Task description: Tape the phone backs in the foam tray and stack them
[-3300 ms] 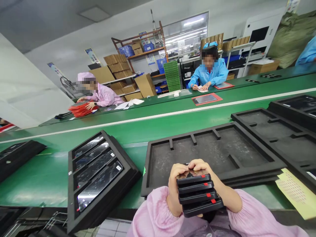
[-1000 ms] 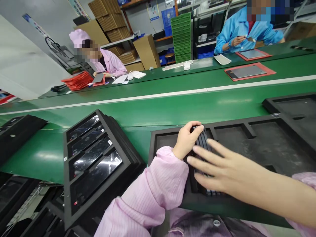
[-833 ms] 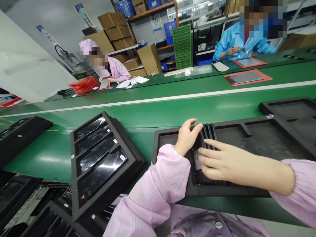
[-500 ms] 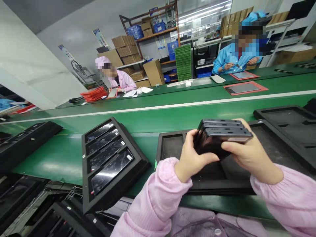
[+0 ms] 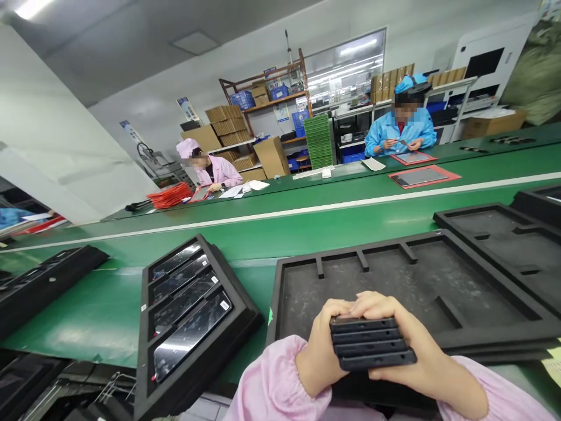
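Note:
Several dark smartphones in a stack (image 5: pixel 368 344) are gripped between my two hands, their narrow edges facing me. My left hand (image 5: pixel 322 345) is closed round the stack's left side, fingers over its far top edge. Around the right side wraps my right hand (image 5: pixel 412 339), with its fingers across the top and its thumb beneath the lowest edge. The stack is above the near edge of a black foam tray (image 5: pixel 394 280) with bare compartments and low dividers. To the left, a second foam tray (image 5: pixel 239 318) holds several glossy black phones (image 5: pixel 193 336) with small white labels.
All trays stand on a green workbench (image 5: pixel 100 310). More black trays are at the right (image 5: pixel 491 225) and far left (image 5: pixel 48 275). Across the bench, a person in pink (image 5: pixel 219 169) and a person in blue (image 5: pixel 398 131) sit working beside red mats (image 5: pixel 451 173).
The phone stack has come down and nearer to me, turned so that its edges face me. My fingers now lie over its top. The view has tilted up slightly.

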Demonstrator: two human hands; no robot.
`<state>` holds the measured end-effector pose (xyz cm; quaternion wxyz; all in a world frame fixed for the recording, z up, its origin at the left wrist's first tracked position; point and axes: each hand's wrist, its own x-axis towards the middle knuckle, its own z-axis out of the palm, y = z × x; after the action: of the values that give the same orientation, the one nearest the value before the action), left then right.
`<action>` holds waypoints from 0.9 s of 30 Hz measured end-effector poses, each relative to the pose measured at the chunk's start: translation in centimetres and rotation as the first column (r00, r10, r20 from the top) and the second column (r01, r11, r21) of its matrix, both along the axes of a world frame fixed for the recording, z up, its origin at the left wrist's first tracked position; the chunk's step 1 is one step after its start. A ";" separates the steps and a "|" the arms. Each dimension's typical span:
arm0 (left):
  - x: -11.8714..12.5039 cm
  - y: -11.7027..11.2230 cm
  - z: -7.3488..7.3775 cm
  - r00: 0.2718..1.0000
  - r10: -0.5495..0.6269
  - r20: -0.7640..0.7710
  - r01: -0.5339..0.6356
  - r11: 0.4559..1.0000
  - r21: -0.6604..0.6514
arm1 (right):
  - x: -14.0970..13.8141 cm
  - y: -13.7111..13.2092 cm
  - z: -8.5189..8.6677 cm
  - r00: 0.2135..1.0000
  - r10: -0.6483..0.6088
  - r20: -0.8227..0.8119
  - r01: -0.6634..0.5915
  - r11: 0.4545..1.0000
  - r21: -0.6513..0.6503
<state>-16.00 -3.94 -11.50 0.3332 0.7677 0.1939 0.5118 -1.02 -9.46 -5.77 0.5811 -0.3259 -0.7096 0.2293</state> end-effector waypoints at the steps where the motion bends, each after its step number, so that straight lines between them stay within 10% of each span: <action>1: 0.0 0.0 -0.3 1.000 -0.012 0.020 0.011 0.999 0.051 | -0.1 -0.2 0.0 1.000 0.002 0.016 -0.002 1.000 0.024; 27: -0.1 0.2 0.3 0.999 -0.021 0.049 0.005 0.954 0.298 | 0.1 -1.1 -0.2 0.996 0.033 0.079 -0.044 0.990 0.136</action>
<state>-16.06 -3.79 -11.22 0.2219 0.7970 0.1008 0.5526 -0.94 -10.57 -5.94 0.5700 -0.2798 -0.7517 0.1782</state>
